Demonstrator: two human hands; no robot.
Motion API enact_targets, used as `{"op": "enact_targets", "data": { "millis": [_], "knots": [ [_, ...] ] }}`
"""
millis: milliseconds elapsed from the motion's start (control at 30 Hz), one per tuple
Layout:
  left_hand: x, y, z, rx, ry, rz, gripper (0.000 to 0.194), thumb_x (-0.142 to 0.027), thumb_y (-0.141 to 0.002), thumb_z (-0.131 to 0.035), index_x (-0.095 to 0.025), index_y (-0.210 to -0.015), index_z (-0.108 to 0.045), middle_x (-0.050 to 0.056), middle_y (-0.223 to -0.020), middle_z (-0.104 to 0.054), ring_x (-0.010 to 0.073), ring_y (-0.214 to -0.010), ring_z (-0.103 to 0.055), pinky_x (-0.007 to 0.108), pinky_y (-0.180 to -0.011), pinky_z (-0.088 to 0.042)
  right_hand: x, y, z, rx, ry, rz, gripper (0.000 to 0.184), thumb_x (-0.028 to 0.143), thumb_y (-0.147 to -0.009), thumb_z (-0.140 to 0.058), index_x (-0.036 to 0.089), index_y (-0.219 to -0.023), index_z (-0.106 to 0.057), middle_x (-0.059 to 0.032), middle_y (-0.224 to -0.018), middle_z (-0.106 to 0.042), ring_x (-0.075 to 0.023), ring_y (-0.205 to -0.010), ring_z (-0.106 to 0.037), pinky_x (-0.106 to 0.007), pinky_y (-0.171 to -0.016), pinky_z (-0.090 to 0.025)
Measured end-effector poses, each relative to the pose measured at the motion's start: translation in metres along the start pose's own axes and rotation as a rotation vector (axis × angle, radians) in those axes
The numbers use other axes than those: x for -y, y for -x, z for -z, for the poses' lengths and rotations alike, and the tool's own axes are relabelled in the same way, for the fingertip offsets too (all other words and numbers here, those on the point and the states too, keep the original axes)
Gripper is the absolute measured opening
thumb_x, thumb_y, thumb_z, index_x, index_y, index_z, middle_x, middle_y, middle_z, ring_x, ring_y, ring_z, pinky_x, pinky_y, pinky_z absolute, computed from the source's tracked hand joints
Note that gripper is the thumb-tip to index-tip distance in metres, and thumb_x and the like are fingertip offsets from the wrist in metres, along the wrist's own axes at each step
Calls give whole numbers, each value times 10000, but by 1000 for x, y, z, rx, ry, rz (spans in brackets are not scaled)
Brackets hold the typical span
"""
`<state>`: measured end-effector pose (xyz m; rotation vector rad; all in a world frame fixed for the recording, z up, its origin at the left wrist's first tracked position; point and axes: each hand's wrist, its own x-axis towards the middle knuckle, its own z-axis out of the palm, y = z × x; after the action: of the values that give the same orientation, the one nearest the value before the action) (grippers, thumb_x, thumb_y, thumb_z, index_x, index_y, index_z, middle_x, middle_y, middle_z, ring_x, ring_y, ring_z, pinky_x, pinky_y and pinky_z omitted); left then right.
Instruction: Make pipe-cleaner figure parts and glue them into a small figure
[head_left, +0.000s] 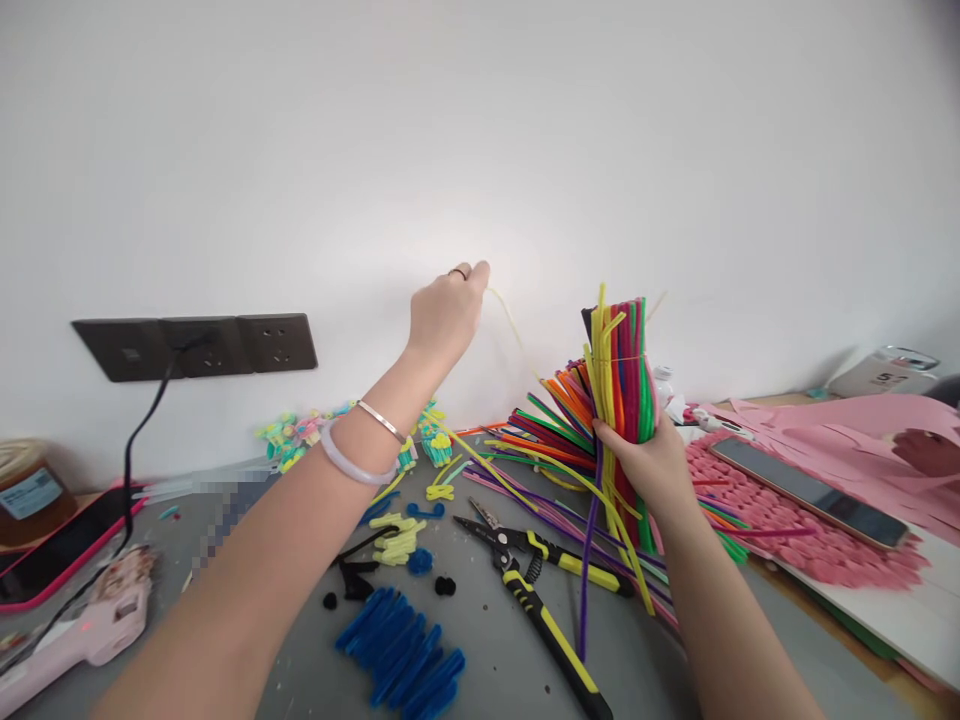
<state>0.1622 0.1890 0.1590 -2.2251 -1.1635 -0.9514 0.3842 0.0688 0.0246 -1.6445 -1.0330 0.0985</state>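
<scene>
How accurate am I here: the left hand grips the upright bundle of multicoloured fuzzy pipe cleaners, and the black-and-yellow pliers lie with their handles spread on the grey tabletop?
The hand is wrong: the head view shows the right hand gripping the upright bundle of multicoloured fuzzy pipe cleaners. The black-and-yellow pliers do lie with their handles spread on the grey tabletop.

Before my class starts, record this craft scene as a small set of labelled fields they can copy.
Left hand: pinching a thin yellow strand
Right hand: gripping an upright bundle of coloured fuzzy stems
Left wrist: silver bracelet, pale bangle
Tool between the forearms: yellow-and-black pliers, handles spread
Nearest folded piece: blue zigzag, on the grey tabletop
Far left: pink-edged phone, lidded jar
Right side: another phone, on pink textured material
Wall: dark socket panel, black cord plugged in
</scene>
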Motion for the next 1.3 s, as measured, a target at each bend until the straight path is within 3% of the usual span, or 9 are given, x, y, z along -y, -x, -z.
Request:
{"op": "enact_targets", "data": {
  "millis": [300,433,667,767,833,933,1067,1200,1300],
  "knots": [
    [35,33,58,-170,266,137,187,-253,-955,-401,-193,-1016,-567,18,-729,-610,148,-675,-569,248,-650,-396,-2,4,-7,61,220,57,588,527,-704,-659,205,-1180,-538,-95,-930,-685,-309,-791,-653,-373,-641,-488],
    [57,74,85,-46,264,234,146,-285,-922,-451,-205,-869,-561,-50,-520,-471,114,-476,-425,237,-531,-322,-1,10,-20,122,435,181,546,540,-767,-592,201,-1184,-496,-111,-960,-687,-326,-838,-652,-336,-605,-434],
    [94,176,115,203,339,464,235,-419,-908,-430,-230,-807,-525,-81,-479,-360,101,-427,-299,214,-450,-237,-7,16,-42,277,689,279,462,465,-842,-544,160,-1184,-486,-144,-992,-694,-315,-858,-649,-323,-642,-403],
    [108,224,116,243,315,519,283,-475,-902,-417,-234,-835,-550,-77,-497,-296,109,-439,-288,215,-449,-232,-10,18,-43,276,672,311,533,502,-836,-558,153,-1230,-472,-158,-1067,-674,-339,-949,-629,-367,-726,-429],
    [114,249,111,214,302,570,309,-495,-892,-417,-233,-857,-577,-76,-486,-295,115,-433,-300,216,-441,-236,-5,23,-44,145,613,375,613,519,-817,-585,140,-1280,-455,-190,-1188,-618,-367,-1069,-575,-427,-821,-424],
    [119,275,99,120,299,652,329,-492,-897,-408,-221,-896,-594,-72,-485,-362,117,-421,-313,216,-428,-236,17,35,-52,16,469,536,469,430,-876,-541,153,-1254,-515,-177,-1257,-579,-337,-1157,-521,-448,-944,-376],
    [115,289,82,62,367,618,301,-431,-929,-378,-214,-960,-583,-73,-513,-350,116,-436,-355,200,-444,-272,46,54,-85,446,481,514,196,272,-905,-494,201,-954,-671,-105,-900,-704,-250,-841,-653,-340,-753,-450],
    [108,295,74,157,375,500,250,-377,-946,-372,-220,-945,-567,-82,-510,-328,108,-415,-347,197,-456,-273,46,65,-118,512,546,435,59,231,-794,-659,184,-811,-690,-117,-680,-679,-256,-619,-636,-328,-588,-416],
    [106,299,70,230,389,443,237,-367,-954,-357,-225,-921,-544,-75,-531,-368,110,-432,-377,194,-477,-294,45,66,-119,504,539,423,150,241,-840,-598,204,-716,-674,-98,-624,-657,-234,-571,-609,-308,-556,-382]
  ]
}}
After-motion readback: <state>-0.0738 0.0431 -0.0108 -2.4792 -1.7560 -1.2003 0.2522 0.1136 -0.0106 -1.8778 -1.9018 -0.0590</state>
